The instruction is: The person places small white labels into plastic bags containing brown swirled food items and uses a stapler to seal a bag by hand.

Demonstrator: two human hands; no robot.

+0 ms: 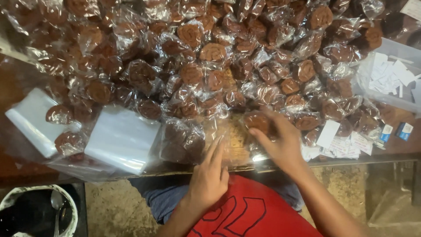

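Observation:
A big heap of brown round cookies in clear plastic wrappers (210, 57) covers the table. My left hand (209, 173) lies at the near edge, fingers straight and together, pressing flat on a clear bag (232, 140) in front of me. My right hand (280, 140) reaches over the same bag, its fingertips touching a wrapped cookie (256, 120) at the foot of the heap. Whether it grips the cookie is hard to tell.
Two stacks of empty clear bags (123, 138) (30, 118) lie at the left. A clear plastic tub with white paper slips (394, 77) stands at the right, with small labels (346, 142) near it. A pail with a spoon (39, 213) sits on the floor at lower left.

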